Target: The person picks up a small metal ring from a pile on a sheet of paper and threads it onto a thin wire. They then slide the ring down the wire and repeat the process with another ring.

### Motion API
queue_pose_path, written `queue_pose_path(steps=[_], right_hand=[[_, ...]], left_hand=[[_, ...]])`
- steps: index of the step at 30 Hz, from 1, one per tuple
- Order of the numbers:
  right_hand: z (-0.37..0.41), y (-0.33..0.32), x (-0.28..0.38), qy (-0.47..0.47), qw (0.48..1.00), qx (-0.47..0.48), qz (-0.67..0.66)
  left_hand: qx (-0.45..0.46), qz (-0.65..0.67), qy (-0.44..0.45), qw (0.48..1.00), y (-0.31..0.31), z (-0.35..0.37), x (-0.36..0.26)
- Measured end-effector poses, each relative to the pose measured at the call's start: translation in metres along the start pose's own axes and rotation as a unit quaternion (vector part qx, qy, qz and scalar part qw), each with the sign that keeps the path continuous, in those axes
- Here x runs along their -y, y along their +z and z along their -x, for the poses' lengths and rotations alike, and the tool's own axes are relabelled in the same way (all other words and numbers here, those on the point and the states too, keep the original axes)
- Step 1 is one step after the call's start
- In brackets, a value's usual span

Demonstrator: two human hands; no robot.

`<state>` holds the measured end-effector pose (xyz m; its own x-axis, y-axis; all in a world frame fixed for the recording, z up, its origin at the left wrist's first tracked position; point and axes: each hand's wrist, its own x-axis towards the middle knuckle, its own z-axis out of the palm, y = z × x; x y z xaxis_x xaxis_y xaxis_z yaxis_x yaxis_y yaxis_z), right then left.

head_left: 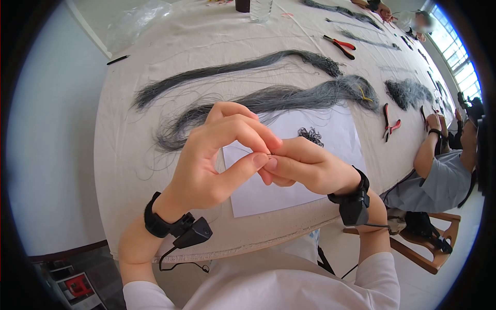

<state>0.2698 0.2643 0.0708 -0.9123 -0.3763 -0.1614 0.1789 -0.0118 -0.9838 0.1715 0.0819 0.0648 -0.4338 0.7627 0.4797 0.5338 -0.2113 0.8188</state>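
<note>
My left hand (219,155) is closed in a pinch, thumb and index fingertips pressed together. It meets my right hand (305,164), whose thumb and fingers are also pinched shut, over a sheet of white paper (268,201). A thin dark strand (270,155) shows between the fingertips, its far ends too fine to follow. Just beyond my right hand, a small heap of curled dark pieces (310,136) lies on the paper. Behind both hands stretches a thick bundle of grey strands (289,98), tied with yellow near its right end.
Another dark bundle (232,66) lies farther back on the cloth-covered table (139,206). Red-handled pliers (341,46) and a second pair of pliers (389,124) rest to the right. A black pen (118,60) is at left. A co-worker (439,170) sits on the right.
</note>
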Motion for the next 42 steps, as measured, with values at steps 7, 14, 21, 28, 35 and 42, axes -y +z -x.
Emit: queue_pose_path(steps=[7, 14, 21, 28, 35, 42], right_hand=[[0.001, 0.000, -0.005, 0.006, 0.998, 0.040, -0.042], [-0.005, -0.003, -0.019, -0.055, 0.986, -0.039, -0.152], [-0.015, 0.002, -0.018, -0.187, 0.934, -0.097, -0.287], [-0.030, 0.022, -0.021, -0.181, 0.940, -0.164, -0.239], [-0.027, 0.019, -0.023, -0.164, 0.953, -0.161, -0.196], [-0.025, 0.017, -0.026, -0.144, 0.967, -0.171, -0.124]], left_hand=[[0.029, -0.002, 0.011, 1.000, -0.003, 0.001, 0.000], [-0.078, 0.168, -0.028, 0.982, -0.003, 0.004, 0.001], [-0.233, 0.286, -0.120, 0.922, 0.013, 0.007, -0.003], [-0.216, 0.338, -0.177, 0.899, 0.020, 0.015, 0.002], [-0.220, 0.339, -0.172, 0.898, 0.022, 0.015, 0.004], [-0.214, 0.330, -0.174, 0.903, 0.024, 0.017, 0.011]])
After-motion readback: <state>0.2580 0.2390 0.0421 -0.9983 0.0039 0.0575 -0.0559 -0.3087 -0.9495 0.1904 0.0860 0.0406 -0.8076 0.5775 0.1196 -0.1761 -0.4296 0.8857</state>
